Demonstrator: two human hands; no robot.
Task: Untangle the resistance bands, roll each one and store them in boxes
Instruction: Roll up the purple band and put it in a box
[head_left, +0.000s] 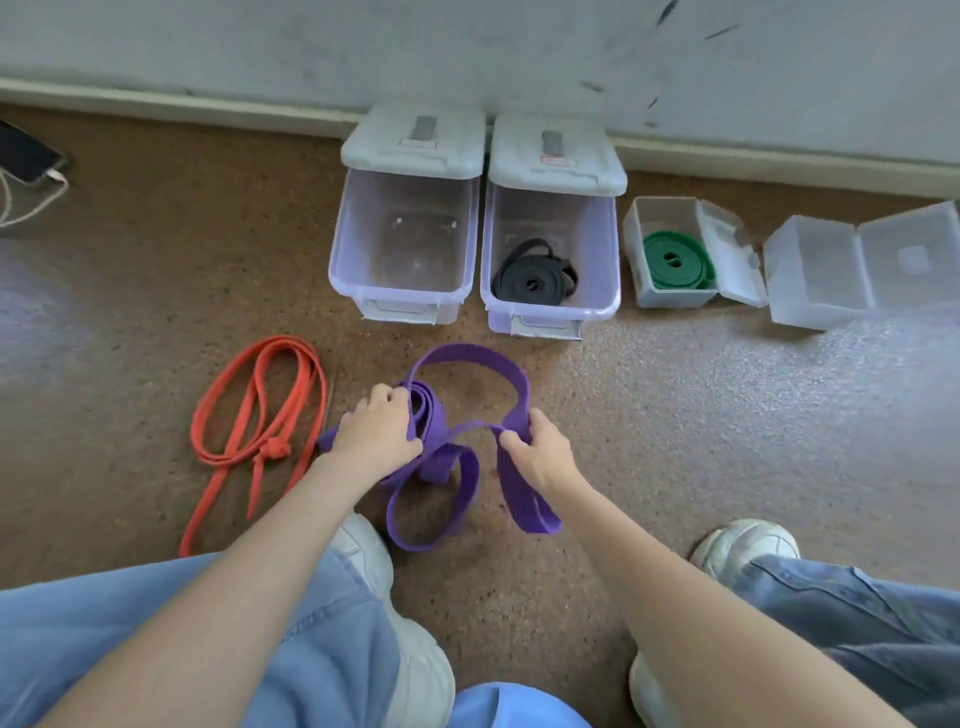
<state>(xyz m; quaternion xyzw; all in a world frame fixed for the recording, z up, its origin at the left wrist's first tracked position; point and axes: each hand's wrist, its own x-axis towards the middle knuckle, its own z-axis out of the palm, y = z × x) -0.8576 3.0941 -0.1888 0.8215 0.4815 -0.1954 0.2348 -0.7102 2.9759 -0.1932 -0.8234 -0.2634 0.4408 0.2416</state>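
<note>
**Purple band held in both hands, low centre of the frame**

Starting at the left of the frame, the knotted orange-red flat rubber resistance band (258, 415) lies loose on the brown speckled floor (675, 415), just beside your left hand but apart from it.

Your left hand (375, 434) is curled over a partly wound bundle of the wide purple rubber resistance band (447, 447), fingers wrapped round its folds. To the right, your right hand (537, 449) pinches another stretch of that same band between thumb and fingers. An arch of band rises between the two hands, and loops hang beneath them toward the floor.

Across the upper middle stand the boxes. The left clear plastic bin with a grey hinged lid (405, 244) is open. Beside it, the second clear lidded bin (553, 249) holds a coiled black band (535, 275). Further right, a small clear box (670, 249) holds a rolled green band (675, 262), and a larger frosted clear box (831, 270) sits open at the right edge.

The lid labels show red marks, but they are too blurred to read.
</note>
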